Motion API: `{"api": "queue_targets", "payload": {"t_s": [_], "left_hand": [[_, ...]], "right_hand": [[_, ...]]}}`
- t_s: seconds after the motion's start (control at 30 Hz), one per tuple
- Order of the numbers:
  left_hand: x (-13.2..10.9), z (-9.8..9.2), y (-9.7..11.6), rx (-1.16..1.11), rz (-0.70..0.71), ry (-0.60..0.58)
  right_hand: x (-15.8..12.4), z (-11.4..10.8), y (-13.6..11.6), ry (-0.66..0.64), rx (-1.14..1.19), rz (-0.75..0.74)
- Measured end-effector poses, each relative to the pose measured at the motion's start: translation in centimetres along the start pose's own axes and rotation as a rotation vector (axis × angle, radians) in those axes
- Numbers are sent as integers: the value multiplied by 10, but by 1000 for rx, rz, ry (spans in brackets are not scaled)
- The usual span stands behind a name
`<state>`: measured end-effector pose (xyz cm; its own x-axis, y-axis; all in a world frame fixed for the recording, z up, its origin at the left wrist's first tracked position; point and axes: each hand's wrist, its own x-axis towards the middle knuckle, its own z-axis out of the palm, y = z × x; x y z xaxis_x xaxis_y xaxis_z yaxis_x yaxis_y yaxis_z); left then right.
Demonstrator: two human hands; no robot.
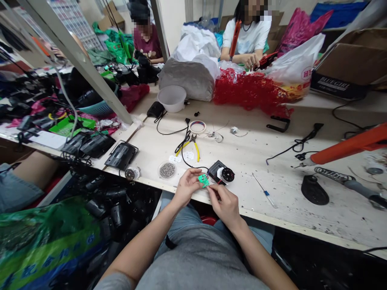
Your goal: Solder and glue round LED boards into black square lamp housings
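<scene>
A small green circuit board (203, 180) is pinched between the thumb and fingers of my left hand (189, 185), above the table's front edge. The fingertips of my right hand (222, 198) are closed at the board's lower right corner; whether they grip the board or a wire on it is too small to tell. Just behind the board sits a black housing (215, 169) with a round black-and-white motor (226, 175) beside it. A black cable (185, 155) runs to this assembly. To the left of my hands stands a round dish of small screws (167, 170).
Yellow-handled pliers (193, 146), a tape roll (197, 127) and a white bowl (171, 98) lie further back. A screwdriver (263, 189), an orange power screwdriver (347, 146) and a soldering iron (347, 183) are at right. Co-workers (246, 36) sit across the table.
</scene>
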<state>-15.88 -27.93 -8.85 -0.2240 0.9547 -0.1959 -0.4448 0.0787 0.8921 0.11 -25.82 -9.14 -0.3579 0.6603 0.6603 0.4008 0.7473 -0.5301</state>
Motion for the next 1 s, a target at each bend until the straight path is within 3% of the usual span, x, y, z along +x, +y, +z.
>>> {"api": "queue_targets", "payload": {"t_s": [1.0], "left_hand": [[2, 2, 1, -23, 2, -8]], "right_hand": [[0, -2, 1, -25, -5, -30]]}}
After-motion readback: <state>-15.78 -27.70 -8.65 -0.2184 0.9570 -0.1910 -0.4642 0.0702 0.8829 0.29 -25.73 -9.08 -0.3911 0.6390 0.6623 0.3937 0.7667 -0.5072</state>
